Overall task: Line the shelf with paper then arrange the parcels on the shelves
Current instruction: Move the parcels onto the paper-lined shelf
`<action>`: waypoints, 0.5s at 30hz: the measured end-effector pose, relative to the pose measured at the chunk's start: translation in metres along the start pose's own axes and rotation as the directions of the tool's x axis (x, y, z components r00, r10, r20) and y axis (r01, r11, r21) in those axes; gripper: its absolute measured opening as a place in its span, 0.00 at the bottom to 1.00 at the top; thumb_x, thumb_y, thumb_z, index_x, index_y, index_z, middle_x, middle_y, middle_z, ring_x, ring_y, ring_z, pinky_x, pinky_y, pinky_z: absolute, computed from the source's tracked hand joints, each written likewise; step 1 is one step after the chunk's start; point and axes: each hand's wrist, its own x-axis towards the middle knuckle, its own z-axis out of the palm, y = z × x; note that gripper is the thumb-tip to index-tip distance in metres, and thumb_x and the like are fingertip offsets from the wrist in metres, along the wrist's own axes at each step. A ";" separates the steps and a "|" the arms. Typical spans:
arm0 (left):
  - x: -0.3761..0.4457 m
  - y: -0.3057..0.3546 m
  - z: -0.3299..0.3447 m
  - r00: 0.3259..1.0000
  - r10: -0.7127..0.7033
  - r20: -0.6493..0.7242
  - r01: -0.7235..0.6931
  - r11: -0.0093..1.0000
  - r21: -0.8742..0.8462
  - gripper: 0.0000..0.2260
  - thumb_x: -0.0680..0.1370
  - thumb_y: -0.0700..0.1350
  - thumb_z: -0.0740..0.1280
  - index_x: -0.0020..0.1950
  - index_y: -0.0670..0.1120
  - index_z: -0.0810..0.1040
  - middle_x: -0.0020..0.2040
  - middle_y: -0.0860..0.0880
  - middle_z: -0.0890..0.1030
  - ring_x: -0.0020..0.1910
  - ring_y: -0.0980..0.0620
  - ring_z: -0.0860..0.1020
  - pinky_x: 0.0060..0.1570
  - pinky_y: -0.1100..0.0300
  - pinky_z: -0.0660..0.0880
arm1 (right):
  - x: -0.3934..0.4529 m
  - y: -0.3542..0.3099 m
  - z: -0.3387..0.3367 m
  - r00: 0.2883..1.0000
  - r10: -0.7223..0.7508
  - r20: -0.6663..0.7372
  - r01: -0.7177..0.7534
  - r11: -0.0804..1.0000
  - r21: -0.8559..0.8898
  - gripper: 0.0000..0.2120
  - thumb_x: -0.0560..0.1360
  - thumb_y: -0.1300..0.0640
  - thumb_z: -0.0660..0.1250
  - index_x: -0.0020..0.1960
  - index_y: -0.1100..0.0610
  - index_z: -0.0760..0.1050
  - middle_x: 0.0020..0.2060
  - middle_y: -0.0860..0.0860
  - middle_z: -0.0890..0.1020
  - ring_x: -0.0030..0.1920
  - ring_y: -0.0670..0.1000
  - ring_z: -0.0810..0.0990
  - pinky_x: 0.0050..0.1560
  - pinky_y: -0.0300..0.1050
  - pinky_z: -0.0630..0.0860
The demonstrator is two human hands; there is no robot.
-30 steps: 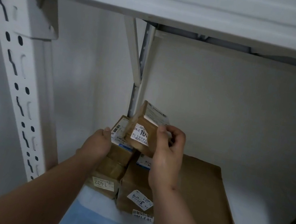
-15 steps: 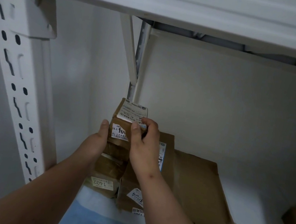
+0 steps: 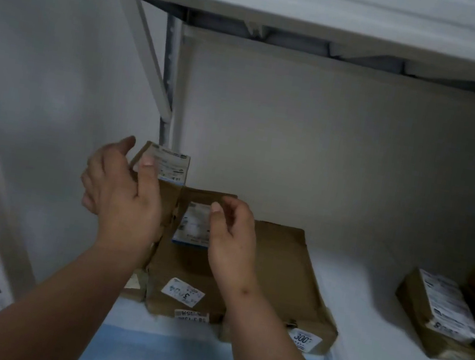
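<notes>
Dim, bluish, even light; the shelf (image 3: 365, 307) interior lies in soft shadow. Slight motion blur throughout, stronger at the left edge, where lines bend.

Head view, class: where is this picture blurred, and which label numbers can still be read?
Head view: motion blur smears the left hand, the right hand and the small parcel standing behind; its label is unreadable. The nearer labels reading 3004 and 300 stay legible; light dim and even.

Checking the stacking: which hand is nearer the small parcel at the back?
Left hand, right beside the small parcel. The right hand hovers lower, over the middle parcel.
</notes>
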 end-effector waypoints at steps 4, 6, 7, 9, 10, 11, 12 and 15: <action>-0.025 0.040 0.028 0.980 0.185 0.076 -0.169 0.970 -0.176 0.19 0.80 0.53 0.56 0.65 0.43 0.73 0.60 0.40 0.75 0.59 0.43 0.73 0.60 0.47 0.70 | 0.001 0.016 -0.047 0.994 0.007 -0.107 -0.009 1.000 -0.019 0.12 0.80 0.50 0.63 0.63 0.49 0.74 0.60 0.48 0.76 0.56 0.43 0.75 0.61 0.39 0.72; -0.043 0.060 0.046 0.968 0.145 0.207 -0.093 0.965 -0.244 0.17 0.80 0.53 0.58 0.64 0.47 0.73 0.58 0.43 0.76 0.55 0.48 0.74 0.55 0.55 0.72 | 0.002 0.028 -0.078 0.990 0.005 -0.143 -0.015 0.997 -0.074 0.12 0.79 0.51 0.64 0.62 0.49 0.74 0.60 0.48 0.76 0.58 0.45 0.76 0.64 0.45 0.73; -0.054 0.070 0.058 0.948 0.111 0.297 -0.032 0.965 -0.261 0.15 0.80 0.53 0.60 0.64 0.49 0.73 0.58 0.44 0.76 0.54 0.50 0.75 0.52 0.60 0.72 | 0.002 0.036 -0.097 0.987 0.010 -0.159 -0.028 0.993 -0.112 0.12 0.79 0.51 0.64 0.61 0.49 0.75 0.59 0.48 0.76 0.58 0.47 0.76 0.65 0.47 0.73; -0.076 0.085 0.080 0.882 0.062 0.468 0.064 0.966 -0.249 0.11 0.81 0.51 0.60 0.63 0.53 0.72 0.59 0.47 0.75 0.53 0.54 0.74 0.47 0.68 0.68 | -0.001 0.049 -0.135 0.980 0.027 -0.199 -0.067 0.979 -0.194 0.11 0.79 0.53 0.64 0.61 0.50 0.75 0.59 0.48 0.75 0.59 0.48 0.75 0.65 0.49 0.73; -0.089 0.094 0.092 0.844 0.051 0.535 0.094 0.966 -0.242 0.10 0.81 0.50 0.61 0.62 0.54 0.72 0.59 0.48 0.75 0.53 0.54 0.74 0.45 0.70 0.67 | -0.002 0.057 -0.157 0.972 0.037 -0.233 -0.095 0.966 -0.242 0.12 0.79 0.54 0.64 0.62 0.51 0.75 0.60 0.49 0.75 0.61 0.49 0.74 0.65 0.49 0.72; -0.101 0.103 0.104 0.803 0.036 0.595 0.129 0.964 -0.232 0.10 0.81 0.50 0.61 0.62 0.54 0.72 0.59 0.49 0.75 0.53 0.55 0.74 0.44 0.71 0.66 | -0.004 0.065 -0.179 0.960 0.042 -0.277 -0.127 0.946 -0.298 0.12 0.78 0.55 0.65 0.62 0.52 0.75 0.60 0.50 0.75 0.62 0.51 0.73 0.65 0.48 0.71; -0.115 0.112 0.115 0.758 0.013 0.652 0.168 0.962 -0.214 0.11 0.81 0.49 0.62 0.63 0.52 0.73 0.59 0.50 0.76 0.54 0.55 0.74 0.43 0.72 0.66 | -0.005 0.073 -0.201 0.945 0.048 -0.324 -0.170 0.918 -0.359 0.13 0.77 0.55 0.65 0.62 0.53 0.76 0.61 0.52 0.75 0.64 0.54 0.72 0.65 0.47 0.70; -0.156 0.132 0.147 0.586 -0.036 0.809 0.249 0.959 -0.137 0.12 0.81 0.49 0.62 0.63 0.50 0.75 0.57 0.51 0.77 0.55 0.55 0.75 0.45 0.72 0.67 | -0.010 0.097 -0.262 0.876 0.133 -0.464 -0.381 0.779 -0.497 0.17 0.75 0.54 0.66 0.63 0.53 0.76 0.64 0.56 0.74 0.65 0.60 0.69 0.64 0.51 0.65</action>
